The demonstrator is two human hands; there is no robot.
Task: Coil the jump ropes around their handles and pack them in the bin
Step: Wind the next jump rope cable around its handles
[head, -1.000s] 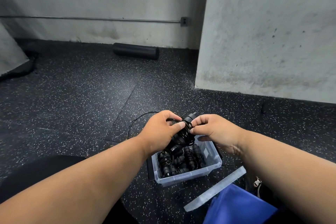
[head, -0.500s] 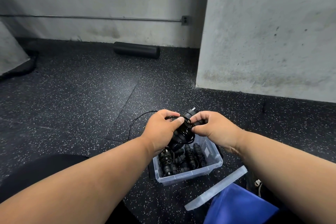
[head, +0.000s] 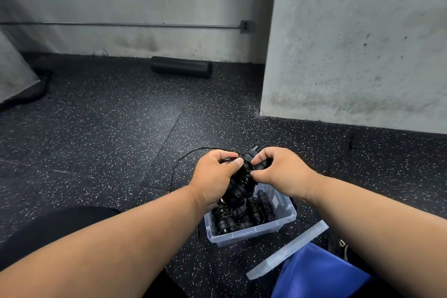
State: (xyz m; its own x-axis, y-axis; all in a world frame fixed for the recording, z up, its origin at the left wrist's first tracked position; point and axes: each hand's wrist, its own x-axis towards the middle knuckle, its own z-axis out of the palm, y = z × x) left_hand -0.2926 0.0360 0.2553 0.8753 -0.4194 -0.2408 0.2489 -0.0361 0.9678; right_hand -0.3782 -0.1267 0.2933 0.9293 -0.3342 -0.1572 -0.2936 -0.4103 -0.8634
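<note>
both hands (head: 215,176) (head: 280,172) grip rope bundle (head: 242,180) | above bin (head: 254,232); lid (head: 287,249) beside

Clear, glossy plastic bin (head: 251,233); matt black jump ropes (head: 242,178); speckled rubbery floor (head: 108,128); rough concrete wall (head: 362,43) at two o'clock.

Two hands, the left hand (head: 212,176) and the right hand (head: 280,172); one clear bin (head: 254,232); one bin lid (head: 287,249); one foam roller (head: 181,67); one blue bag (head: 319,273); the coiled ropes (head: 242,215) in the bin overlap too much to count
</note>
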